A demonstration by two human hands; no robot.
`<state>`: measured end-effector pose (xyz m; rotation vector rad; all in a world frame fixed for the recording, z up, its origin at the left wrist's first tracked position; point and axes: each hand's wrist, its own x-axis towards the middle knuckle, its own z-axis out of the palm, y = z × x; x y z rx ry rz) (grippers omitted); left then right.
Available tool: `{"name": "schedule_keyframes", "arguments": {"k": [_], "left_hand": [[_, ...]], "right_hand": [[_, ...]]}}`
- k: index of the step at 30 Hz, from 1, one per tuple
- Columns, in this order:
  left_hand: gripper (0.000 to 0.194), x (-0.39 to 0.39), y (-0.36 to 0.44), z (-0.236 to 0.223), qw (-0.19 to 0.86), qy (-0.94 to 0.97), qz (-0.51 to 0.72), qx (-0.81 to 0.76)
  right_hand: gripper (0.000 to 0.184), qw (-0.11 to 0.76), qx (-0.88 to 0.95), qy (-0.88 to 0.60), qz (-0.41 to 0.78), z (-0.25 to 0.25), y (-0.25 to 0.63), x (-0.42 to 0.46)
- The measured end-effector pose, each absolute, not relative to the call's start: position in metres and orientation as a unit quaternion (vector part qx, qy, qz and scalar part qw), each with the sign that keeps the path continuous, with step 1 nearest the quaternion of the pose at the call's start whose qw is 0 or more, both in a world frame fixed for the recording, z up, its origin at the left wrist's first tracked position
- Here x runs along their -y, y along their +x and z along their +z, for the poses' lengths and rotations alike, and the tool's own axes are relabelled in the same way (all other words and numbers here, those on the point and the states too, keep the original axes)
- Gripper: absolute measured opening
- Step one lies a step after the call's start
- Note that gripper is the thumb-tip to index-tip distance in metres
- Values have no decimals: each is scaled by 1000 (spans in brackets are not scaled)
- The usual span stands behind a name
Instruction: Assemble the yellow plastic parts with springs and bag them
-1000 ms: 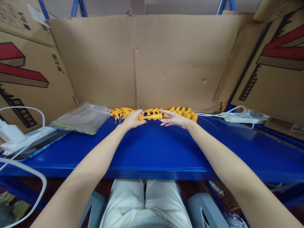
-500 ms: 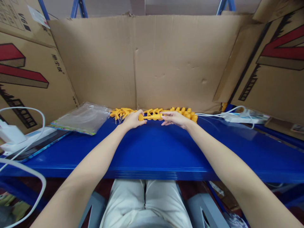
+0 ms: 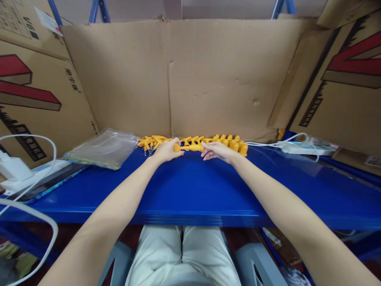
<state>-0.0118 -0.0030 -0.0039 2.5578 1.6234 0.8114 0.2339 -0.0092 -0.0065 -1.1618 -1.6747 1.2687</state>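
Between my two hands a yellow plastic piece point(image 3: 195, 147) lies lengthwise, with a round end at the left, a thin knobbly middle and a wider body at the right. My left hand point(image 3: 166, 151) is closed on the round end. At the other end, the thumb and fingers of my right hand point(image 3: 219, 151) pinch the wider body. Just behind my left hand are several branching yellow pieces point(image 3: 145, 142) with small metal chains point(image 3: 151, 151). More yellow branching parts point(image 3: 195, 140) lie behind the held piece. Several rounded yellow pieces point(image 3: 242, 149) stand in rows beyond my right hand.
Everything sits on a blue shelf point(image 3: 190, 186) backed by a cardboard sheet point(image 3: 220, 79). Clear plastic bags point(image 3: 102, 149) lie at the left, near a white charger point(image 3: 14, 167) and its cable. A white power strip point(image 3: 309, 148) with cables is at the right.
My right hand's fingers have drawn in from a stretched pose to a pinch at the right end of the yellow piece. My left hand stays put.
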Motion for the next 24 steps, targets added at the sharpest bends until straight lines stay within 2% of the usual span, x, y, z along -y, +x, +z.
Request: {"name": "schedule_keyframes", "arguments": {"k": [4, 7, 8, 10, 13, 14, 18, 24], "left_hand": [[31, 3, -12, -4, 7, 812, 261, -522], [31, 4, -12, -3, 7, 811, 263, -523], [31, 5, -12, -3, 8, 812, 264, -520], [30, 5, -11, -3, 11, 815, 268, -514], [29, 5, -10, -3, 7, 817, 271, -509], [29, 5, -10, -3, 6, 818, 270, -508], [31, 6, -10, -3, 3, 819, 262, -511], [30, 6, -10, -3, 3, 823, 266, -502]], "right_hand": [[34, 351, 667, -423, 502, -6, 240, 8], [62, 362, 679, -412, 488, -7, 242, 7], [64, 368, 681, -413, 480, -7, 241, 6], [53, 381, 680, -420, 465, -8, 238, 6], [24, 381, 677, -435, 455, -7, 233, 9], [23, 375, 677, -438, 457, -6, 232, 10], [42, 362, 664, -450, 476, -4, 228, 16], [47, 358, 649, -466, 482, -4, 224, 18]]}}
